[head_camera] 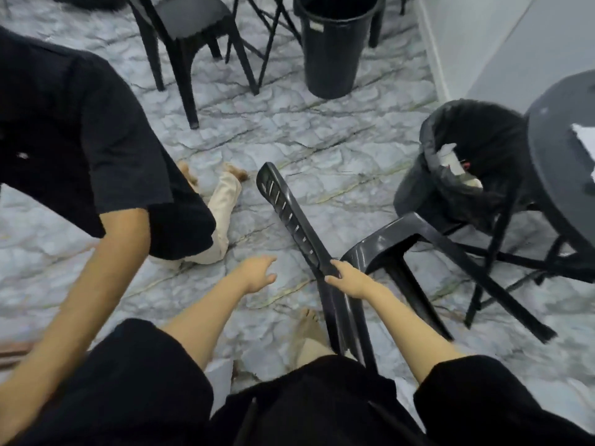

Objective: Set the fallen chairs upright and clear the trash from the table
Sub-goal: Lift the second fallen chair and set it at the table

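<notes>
Marble floor (289, 130); right hand (349, 280) fingers clasp the stiff, probably light chair (299, 226) backrest edge, left hand (257, 273) spread empty.

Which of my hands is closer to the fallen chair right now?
Right. Your right hand grips the fallen chair where backrest meets seat; your left hand hangs open beside it, not touching.

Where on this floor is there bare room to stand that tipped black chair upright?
The widest bare marble lies beyond the tipped black plastic chair, toward the tall black bin. A smaller patch lies left of the chair, around the empty left hand. The right side is crowded: lined trash basket, round grey table and its crossed legs.
</notes>
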